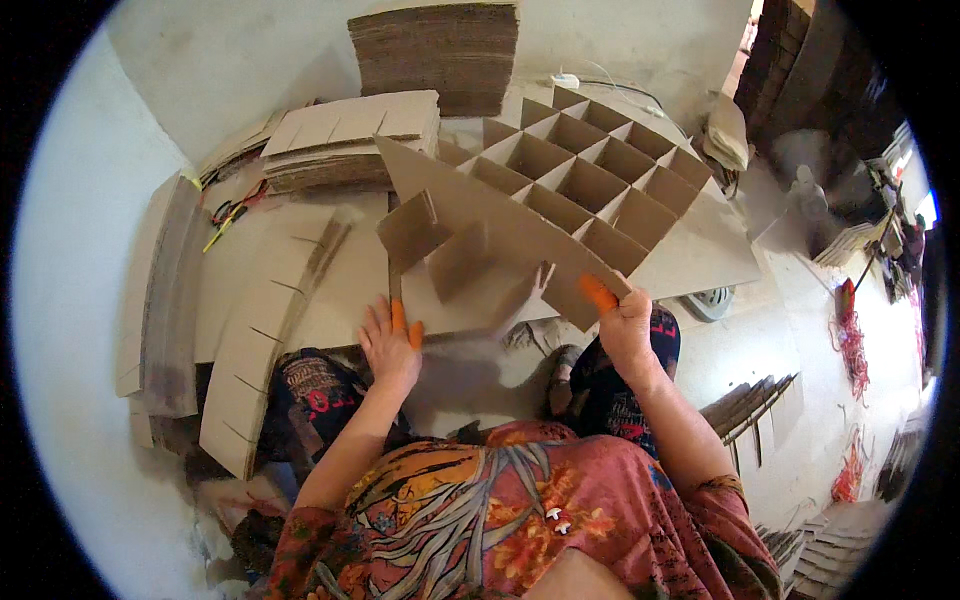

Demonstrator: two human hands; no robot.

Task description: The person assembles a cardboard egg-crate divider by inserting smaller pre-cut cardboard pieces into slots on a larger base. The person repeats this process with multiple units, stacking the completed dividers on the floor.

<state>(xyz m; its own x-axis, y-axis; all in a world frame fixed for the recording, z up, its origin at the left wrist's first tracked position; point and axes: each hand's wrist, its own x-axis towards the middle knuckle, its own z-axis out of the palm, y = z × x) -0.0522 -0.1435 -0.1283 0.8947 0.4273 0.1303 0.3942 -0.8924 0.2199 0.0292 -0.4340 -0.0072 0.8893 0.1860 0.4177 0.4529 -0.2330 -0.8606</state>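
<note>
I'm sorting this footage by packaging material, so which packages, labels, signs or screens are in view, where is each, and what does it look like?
No labels, signs or screens show; only plain brown cardboard packaging parts.
Brown cardboard cell-grid divider: centre, tilted, held by both hands.
Stack of slotted brown cardboard strips: upper left, flat.
Tall pile of brown corrugated sheets: top centre, by the wall.
Long slotted cardboard strips: left, on the work surface.

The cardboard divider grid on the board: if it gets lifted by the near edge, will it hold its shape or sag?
The cardboard divider grid is only slotted strips, so it would probably rack or fold sideways. It looks light for its size. The long strip pinched by the left hand and right hand is thin and would likely bow.
</note>
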